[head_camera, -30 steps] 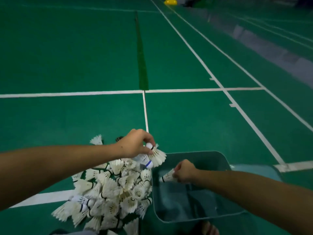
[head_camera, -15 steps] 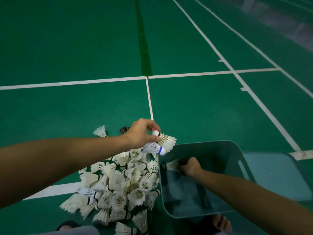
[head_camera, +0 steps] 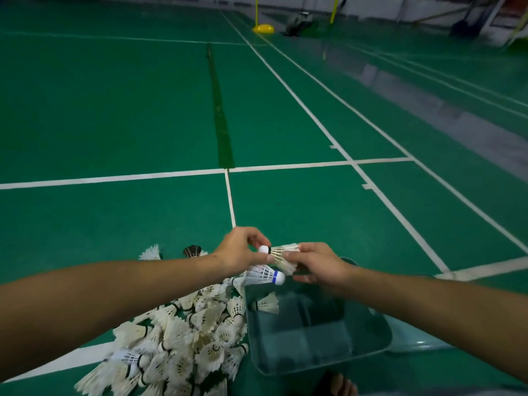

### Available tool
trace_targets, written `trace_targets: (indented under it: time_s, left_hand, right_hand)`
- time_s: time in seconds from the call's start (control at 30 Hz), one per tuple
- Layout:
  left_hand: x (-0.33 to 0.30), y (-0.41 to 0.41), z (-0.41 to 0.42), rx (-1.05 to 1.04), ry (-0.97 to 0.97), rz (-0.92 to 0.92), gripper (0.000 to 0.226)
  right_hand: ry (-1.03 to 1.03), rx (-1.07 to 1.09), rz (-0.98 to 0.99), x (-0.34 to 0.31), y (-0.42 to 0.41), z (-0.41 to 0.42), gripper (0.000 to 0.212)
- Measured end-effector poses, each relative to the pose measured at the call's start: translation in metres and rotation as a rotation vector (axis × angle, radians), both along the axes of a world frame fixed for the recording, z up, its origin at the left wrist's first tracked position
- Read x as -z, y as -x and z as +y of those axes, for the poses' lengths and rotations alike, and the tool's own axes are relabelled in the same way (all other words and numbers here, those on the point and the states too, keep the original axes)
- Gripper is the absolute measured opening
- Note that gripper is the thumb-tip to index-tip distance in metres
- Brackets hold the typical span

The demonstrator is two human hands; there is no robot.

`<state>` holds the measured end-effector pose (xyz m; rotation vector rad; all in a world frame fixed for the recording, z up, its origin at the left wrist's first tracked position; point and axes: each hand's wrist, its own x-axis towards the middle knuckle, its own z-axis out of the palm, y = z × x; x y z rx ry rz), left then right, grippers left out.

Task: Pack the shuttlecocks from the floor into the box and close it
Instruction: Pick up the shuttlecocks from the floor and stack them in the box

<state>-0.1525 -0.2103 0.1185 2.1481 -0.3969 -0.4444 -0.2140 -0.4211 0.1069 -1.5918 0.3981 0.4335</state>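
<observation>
White feathers are passing between the two hands just above the near-left corner of the box: the right hand, which a moment ago was down inside the box setting a shuttlecock there, is now up at the rim and pinching the feather skirt of the black-banded shuttlecock that the left hand is offering. The left hand is still gripping that shuttlecock at its cork end between thumb and forefinger, so both hands are on it at once, and the left hand is also holding a second, blue-banded shuttlecock lower in its fingers, cork pointing right toward the box. One shuttlecock in the box is lying against the left wall, apart from both hands, which suggests the earlier placement is finished. This reads as a relay: the left hand is gathering from the pile and the right is ferrying into the box. The pile on the floor just left of the box is looking barely reduced, so the packing is at an early stage. The lid is lying beside the box on its right, mostly hidden by the right forearm, and closing is a long way off.
</observation>
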Motion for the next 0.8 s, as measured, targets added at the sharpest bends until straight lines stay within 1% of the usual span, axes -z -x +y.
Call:
trace_targets:
  time_s: [0.07,0.13,0.2,0.27,0.33,0.4,0.47,0.6,0.67,0.8]
  left_hand:
    - [-0.001,0.006,-0.002,-0.009,-0.007,0.008,0.038]
    - [0.003,0.01,0.003,-0.003,-0.038,0.014,0.042]
    - [0.012,0.011,0.011,0.028,-0.093,-0.013,0.036]
    - [0.021,0.01,0.017,0.043,-0.126,-0.014,0.029]
    - [0.029,0.008,0.02,0.034,-0.146,-0.003,0.024]
    - [0.034,0.003,0.017,0.041,-0.159,0.007,0.022]
    - [0.039,-0.003,0.012,0.063,-0.175,-0.015,0.021]
    - [0.049,-0.017,0.008,0.108,-0.199,-0.041,0.021]
    - [0.053,-0.021,0.008,0.141,-0.209,-0.042,0.026]
    - [0.059,-0.021,0.01,0.145,-0.197,-0.037,0.032]
  right_hand:
    - [0.009,0.02,-0.005,-0.001,-0.002,-0.006,0.02]
    - [0.154,0.021,-0.01,0.007,-0.006,-0.018,0.018]
    - [0.393,-0.034,0.013,0.021,-0.01,-0.034,0.016]
    - [0.582,-0.133,0.104,0.04,-0.012,-0.046,0.017]
    - [0.702,-0.244,0.182,0.058,-0.013,-0.047,0.016]
    - [0.786,-0.298,0.212,0.08,-0.017,-0.045,0.013]
    - [0.833,-0.275,0.22,0.103,-0.022,-0.038,0.011]
    - [0.828,-0.188,0.212,0.144,-0.024,-0.025,0.014]
    - [0.83,-0.134,0.216,0.154,-0.024,-0.023,0.016]
    - [0.81,-0.049,0.245,0.17,-0.025,-0.031,0.008]
